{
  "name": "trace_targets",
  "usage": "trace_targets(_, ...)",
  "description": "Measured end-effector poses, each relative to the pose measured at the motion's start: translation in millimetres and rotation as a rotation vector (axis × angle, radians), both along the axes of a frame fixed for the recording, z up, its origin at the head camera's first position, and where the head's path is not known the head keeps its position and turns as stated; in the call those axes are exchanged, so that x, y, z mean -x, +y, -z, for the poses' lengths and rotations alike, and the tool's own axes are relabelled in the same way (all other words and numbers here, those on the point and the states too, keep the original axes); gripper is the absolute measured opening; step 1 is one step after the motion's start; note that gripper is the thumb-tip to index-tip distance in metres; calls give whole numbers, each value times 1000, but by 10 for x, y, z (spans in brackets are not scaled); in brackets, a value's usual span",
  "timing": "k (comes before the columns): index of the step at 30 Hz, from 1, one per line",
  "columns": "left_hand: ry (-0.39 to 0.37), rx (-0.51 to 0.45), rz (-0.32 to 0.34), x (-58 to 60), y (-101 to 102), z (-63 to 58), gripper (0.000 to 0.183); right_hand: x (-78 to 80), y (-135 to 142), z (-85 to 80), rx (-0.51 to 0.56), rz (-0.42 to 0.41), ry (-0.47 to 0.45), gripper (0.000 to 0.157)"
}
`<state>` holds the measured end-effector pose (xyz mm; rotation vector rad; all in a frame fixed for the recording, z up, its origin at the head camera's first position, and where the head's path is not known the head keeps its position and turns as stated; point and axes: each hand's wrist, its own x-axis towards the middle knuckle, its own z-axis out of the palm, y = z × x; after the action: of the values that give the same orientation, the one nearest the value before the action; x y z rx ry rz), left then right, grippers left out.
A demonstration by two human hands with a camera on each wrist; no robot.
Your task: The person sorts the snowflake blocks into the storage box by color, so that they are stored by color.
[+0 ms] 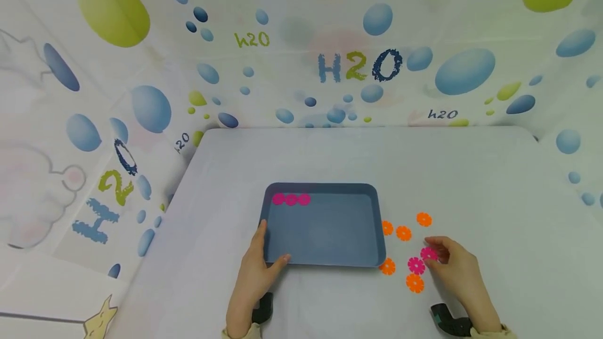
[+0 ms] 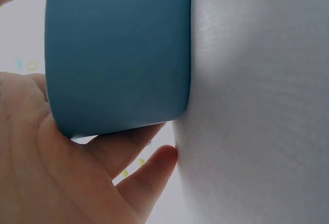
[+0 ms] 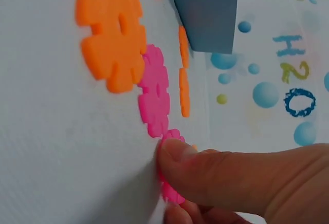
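Note:
A grey-blue rectangular tray (image 1: 325, 229) lies on the table, three pink notched discs (image 1: 291, 200) in a row inside its far left corner. My left hand (image 1: 256, 272) holds the tray's near left corner, thumb at the front edge and fingers along the left side. The left wrist view shows this hand (image 2: 67, 167) against the tray's outer wall (image 2: 118, 54). My right hand (image 1: 454, 266) pinches a pink notched disc (image 1: 428, 253) right of the tray; thumb and disc (image 3: 174, 196) appear close up in the right wrist view. Another pink disc (image 1: 416, 266) lies beside it.
Several orange notched discs lie right of the tray, among them a near one (image 1: 415, 283), a far one (image 1: 424, 219) and one by the tray's corner (image 1: 388, 266). A white cloth covers the table (image 1: 235, 156). Behind hangs a patterned curtain (image 1: 301, 67).

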<state>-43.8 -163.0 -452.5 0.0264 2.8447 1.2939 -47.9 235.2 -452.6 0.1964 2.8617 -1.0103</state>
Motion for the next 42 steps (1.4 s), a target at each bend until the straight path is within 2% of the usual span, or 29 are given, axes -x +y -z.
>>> trace_targets(7,-10,1,3,-6,3,15,92,56,69,-26,-4,27,-112,31)
trace_targets(11,-16,4,-1,-4,1,11,92,165,27,-111,83,45,-83,29)
trace_targets(14,-8,2,0,-3,6,5,92,293,-63,-194,195,20,-47,32)
trace_targets(20,-11,-7,-1,-4,20,6,92,624,-377,-338,413,-69,-13,32)
trace_targets(25,-17,-10,-7,-5,26,13,92,856,-671,-390,547,-128,-15,31)
trace_targets(34,13,6,-6,2,10,11,92,1175,-1098,-369,715,-162,-38,34)
trace_targets(42,15,3,-11,-5,3,9,92,1360,-1515,-299,773,-165,-114,35)
